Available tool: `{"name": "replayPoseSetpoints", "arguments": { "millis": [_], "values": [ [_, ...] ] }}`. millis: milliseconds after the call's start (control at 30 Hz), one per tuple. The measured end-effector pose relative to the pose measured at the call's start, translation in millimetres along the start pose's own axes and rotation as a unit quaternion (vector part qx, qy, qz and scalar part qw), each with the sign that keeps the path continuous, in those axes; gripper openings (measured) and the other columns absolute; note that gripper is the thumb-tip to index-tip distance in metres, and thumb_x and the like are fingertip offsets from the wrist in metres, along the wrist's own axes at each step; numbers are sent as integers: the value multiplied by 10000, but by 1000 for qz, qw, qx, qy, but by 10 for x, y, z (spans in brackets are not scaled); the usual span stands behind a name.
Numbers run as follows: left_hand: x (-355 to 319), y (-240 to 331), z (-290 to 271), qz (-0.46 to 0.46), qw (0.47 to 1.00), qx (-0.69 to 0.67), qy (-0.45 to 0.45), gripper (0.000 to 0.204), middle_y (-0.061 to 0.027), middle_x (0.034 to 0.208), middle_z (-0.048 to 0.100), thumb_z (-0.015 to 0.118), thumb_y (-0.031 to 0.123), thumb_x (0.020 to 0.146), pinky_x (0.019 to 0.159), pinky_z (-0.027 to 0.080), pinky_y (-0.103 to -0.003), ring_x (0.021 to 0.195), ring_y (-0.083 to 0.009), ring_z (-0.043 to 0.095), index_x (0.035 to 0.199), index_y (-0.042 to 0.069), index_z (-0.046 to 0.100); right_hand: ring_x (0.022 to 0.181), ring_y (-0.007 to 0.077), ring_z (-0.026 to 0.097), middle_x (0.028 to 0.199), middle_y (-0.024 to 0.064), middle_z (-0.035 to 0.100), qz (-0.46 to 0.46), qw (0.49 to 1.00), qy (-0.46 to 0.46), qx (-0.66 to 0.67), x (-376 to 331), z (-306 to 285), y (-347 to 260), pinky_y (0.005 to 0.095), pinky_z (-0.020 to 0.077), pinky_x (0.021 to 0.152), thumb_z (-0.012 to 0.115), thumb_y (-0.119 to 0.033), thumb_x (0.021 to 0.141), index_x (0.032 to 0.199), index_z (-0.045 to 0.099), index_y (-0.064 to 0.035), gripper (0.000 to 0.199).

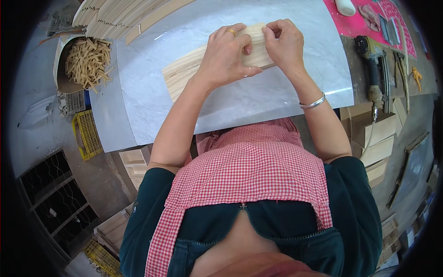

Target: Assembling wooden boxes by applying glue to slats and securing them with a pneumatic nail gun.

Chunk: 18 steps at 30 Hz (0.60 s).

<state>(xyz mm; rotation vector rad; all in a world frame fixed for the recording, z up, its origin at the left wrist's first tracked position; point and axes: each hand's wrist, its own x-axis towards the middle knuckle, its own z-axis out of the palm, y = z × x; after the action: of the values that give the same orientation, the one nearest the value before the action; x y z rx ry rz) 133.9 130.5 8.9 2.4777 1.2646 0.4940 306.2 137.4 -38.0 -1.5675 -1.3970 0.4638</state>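
A pale wooden board with straight grain lies slantwise on the grey-white marbled tabletop. My left hand, with a yellow ring, reaches over the board's middle. Its fingers bend on the far side while the thumb lies along the near edge, so it grips the board across its width. At the right end, my right hand has its thumb and forefinger pinched together against the board's far corner. The other right fingers are curled, and their tips are partly hidden.
Long thin wooden slats are stacked at the far left, beside a box of short wood strips. To the right lie a black air tool with a hose and a pink cloth. Wooden boxes stand below the right side.
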Motion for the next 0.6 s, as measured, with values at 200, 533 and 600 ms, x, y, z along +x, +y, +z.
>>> {"name": "replayPoseSetpoints", "arguments": {
  "millis": [200,533,600],
  "values": [
    [5,-9,25,-10,999,-46,6,398,-208,1276,614,906,227,556,1046,394,-460,1310,-363,485,764,86,597,699,230,607,820,105,640,14,1000,-10,12,9,11,11,347,519,675,689,-106,830,833,710,11,119],
    [-29,-36,96,-6,997,-73,25,382,-226,1289,588,897,188,540,1027,426,-463,1289,-397,485,741,78,591,751,257,625,890,122,652,-73,995,12,-69,17,63,51,358,523,727,665,-110,839,855,719,3,127],
    [-34,-41,107,-3,996,-78,35,386,-228,1297,582,897,187,537,1028,428,-455,1277,-396,487,745,72,593,759,255,626,897,119,660,-81,993,10,-88,40,86,60,351,521,730,666,-108,838,868,725,-3,123]
  ]
}}
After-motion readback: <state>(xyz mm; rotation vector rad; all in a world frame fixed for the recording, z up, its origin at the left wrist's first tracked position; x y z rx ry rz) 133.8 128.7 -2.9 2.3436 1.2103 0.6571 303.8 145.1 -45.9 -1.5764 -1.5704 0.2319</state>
